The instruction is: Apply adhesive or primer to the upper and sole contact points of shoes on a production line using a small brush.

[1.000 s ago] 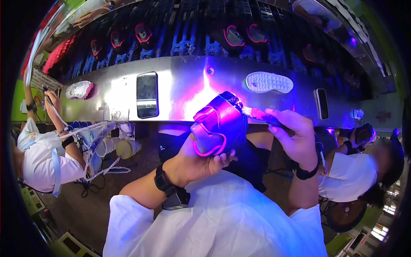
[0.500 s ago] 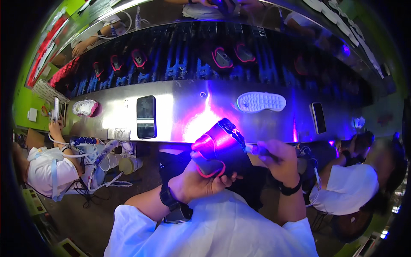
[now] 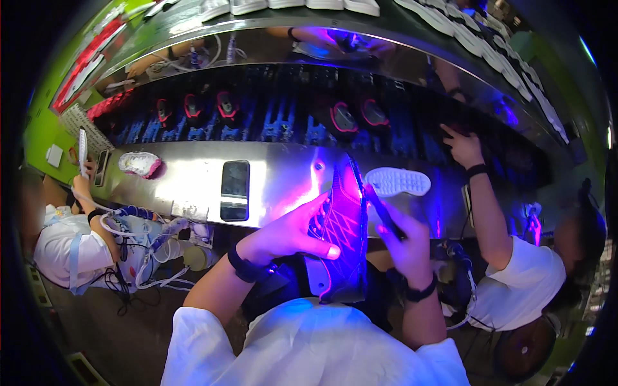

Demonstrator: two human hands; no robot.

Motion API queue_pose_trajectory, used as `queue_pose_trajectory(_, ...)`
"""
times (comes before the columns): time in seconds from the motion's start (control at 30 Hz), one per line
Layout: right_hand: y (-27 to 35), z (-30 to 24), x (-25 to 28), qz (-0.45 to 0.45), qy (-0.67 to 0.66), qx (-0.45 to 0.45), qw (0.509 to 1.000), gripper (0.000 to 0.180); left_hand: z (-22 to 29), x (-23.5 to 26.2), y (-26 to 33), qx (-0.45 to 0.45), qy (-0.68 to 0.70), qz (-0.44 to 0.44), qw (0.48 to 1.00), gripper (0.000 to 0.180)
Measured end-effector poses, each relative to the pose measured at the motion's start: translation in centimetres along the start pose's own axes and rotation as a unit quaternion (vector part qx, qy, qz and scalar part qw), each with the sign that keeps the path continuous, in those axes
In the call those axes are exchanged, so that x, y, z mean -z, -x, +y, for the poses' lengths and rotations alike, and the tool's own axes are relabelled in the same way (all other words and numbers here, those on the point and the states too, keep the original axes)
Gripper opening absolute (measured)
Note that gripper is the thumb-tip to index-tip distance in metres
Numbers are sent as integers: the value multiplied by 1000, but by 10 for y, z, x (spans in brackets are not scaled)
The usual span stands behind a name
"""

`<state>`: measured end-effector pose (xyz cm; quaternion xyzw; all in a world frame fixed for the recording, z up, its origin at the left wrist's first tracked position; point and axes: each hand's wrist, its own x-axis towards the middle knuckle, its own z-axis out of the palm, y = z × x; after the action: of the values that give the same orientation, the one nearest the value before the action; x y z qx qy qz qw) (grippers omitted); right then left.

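At the near edge of the shiny metal counter (image 3: 199, 154), the left hand (image 3: 283, 238), thumb spread, is gripping a dark, pink-lined shoe (image 3: 346, 260); the curled right hand (image 3: 411, 249) is holding a slim, dark-handled brush (image 3: 385, 210) beside it.

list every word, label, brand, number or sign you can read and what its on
None can be read.
White panel at far left: dark lettering, too small and blurred.
Phone on the bench: no legible text.
Shoe in the left hand: no legible marking.
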<state>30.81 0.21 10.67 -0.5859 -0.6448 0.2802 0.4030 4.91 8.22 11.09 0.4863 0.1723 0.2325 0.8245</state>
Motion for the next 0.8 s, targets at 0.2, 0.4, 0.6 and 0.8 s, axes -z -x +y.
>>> queue_pose_trajectory(0.2,67,15,-25,-146,-131,-29,980,48,26,38,23,-70,-153,106,980,101)
queue_pose_trajectory(0.4,63,25,12,-31,-234,-248,939,56,49,138,-34,45,-284,297,911,98)
queue_pose_trajectory(0.6,45,21,85,99,-194,-210,953,56,114,240,-127,168,-574,428,677,53)
queue_pose_trajectory(0.8,49,77,93,110,-54,-260,958,58,79,349,-176,184,-658,458,569,50)
